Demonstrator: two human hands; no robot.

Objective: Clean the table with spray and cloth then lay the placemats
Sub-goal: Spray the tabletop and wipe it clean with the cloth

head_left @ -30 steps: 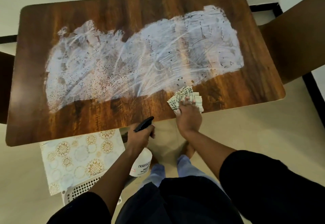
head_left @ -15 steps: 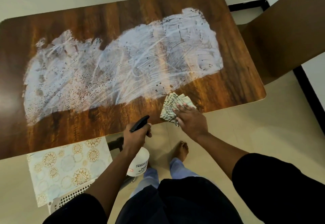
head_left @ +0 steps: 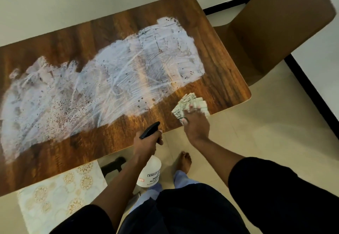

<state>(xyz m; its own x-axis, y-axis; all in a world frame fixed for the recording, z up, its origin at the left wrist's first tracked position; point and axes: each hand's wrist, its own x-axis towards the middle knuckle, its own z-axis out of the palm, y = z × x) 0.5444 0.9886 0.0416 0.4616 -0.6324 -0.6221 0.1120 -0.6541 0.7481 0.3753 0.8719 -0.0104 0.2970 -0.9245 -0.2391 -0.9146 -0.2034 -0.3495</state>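
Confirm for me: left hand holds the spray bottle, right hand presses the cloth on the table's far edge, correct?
Not quite. In the head view the right hand presses the cloth near the table's near edge, not the far one. The left hand does hold the spray bottle.

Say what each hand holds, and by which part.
Left hand grips the spray bottle at its neck below the black trigger head; right hand presses the checked cloth from above.

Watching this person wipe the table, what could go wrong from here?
The cloth under the right hand sits near the table edge, so a stroke might push it off. The white smear covers most of the top; wiping could just spread it. The left hand holds the spray bottle beyond the table's edge, where a slip would drop it to the floor.
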